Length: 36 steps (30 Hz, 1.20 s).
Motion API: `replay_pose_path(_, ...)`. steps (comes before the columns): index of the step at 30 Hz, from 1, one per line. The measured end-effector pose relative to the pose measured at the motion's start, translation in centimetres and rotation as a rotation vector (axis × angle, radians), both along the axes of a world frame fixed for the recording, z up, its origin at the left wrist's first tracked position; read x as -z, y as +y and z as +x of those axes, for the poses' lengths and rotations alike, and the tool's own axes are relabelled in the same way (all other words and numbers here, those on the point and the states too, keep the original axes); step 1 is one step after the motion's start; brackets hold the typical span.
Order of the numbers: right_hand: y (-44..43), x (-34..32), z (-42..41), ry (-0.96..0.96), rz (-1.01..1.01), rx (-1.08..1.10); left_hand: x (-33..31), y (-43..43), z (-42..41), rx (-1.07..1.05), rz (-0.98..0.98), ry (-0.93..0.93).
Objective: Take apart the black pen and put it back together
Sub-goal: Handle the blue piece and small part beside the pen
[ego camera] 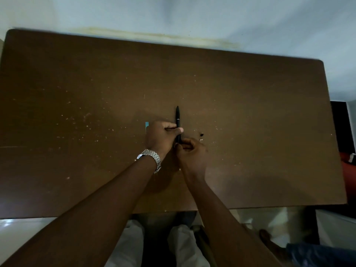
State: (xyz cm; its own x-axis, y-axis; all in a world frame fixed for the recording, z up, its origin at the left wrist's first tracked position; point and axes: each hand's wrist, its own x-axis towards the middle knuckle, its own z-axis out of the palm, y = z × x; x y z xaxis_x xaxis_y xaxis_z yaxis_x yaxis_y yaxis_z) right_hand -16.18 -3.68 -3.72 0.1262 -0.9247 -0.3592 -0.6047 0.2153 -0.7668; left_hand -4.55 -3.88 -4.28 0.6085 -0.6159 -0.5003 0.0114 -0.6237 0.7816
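Observation:
The black pen is held above the middle of the brown table, its pointed tip aimed away from me and a thin silver ring partway along the barrel. My left hand, with a silver watch on the wrist, grips the barrel's middle between thumb and fingers. My right hand pinches the pen's near end with curled fingers; what it holds there is hidden. Two small loose pen parts, one dark and one pale, lie on the table just right of my hands.
A small light-blue object pokes out from behind my left hand on the table. The tabletop is scuffed with pale specks. A red and dark object sits past the table's right edge. My knees show below the front edge.

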Motion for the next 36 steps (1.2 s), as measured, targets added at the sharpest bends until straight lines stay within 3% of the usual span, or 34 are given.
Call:
replay_pose_path(12,0.0,-0.1,-0.3,-0.059,0.057,0.026,-0.8,0.3,-0.1,-0.023,-0.009,0.010)
replay_pose_path(15,0.8,-0.4,-0.4,-0.078,-0.043,0.009,-1.1,1.2,0.5,-0.065,-0.046,0.034)
replay_pose_path(18,2.0,-0.5,0.0,-0.110,-0.140,-0.153,-1.5,2.9,1.6,-0.118,-0.070,-0.040)
replay_pose_path(21,3.1,-0.3,1.3,-0.054,-0.114,-0.305,-1.6,4.5,3.5,-0.240,-0.041,-0.078)
replay_pose_path(25,3.4,0.1,3.6,0.041,-0.079,-0.343,-1.4,5.7,6.1,-0.398,-0.003,-0.014)
replay_pose_path(32,2.1,0.5,6.6,0.268,0.022,-0.398,-0.8,6.1,6.6,-0.318,0.055,0.145)
replay_pose_path(36,1.4,0.5,7.2,0.281,0.034,-0.323,-0.8,5.8,6.3,-0.259,0.063,0.137)
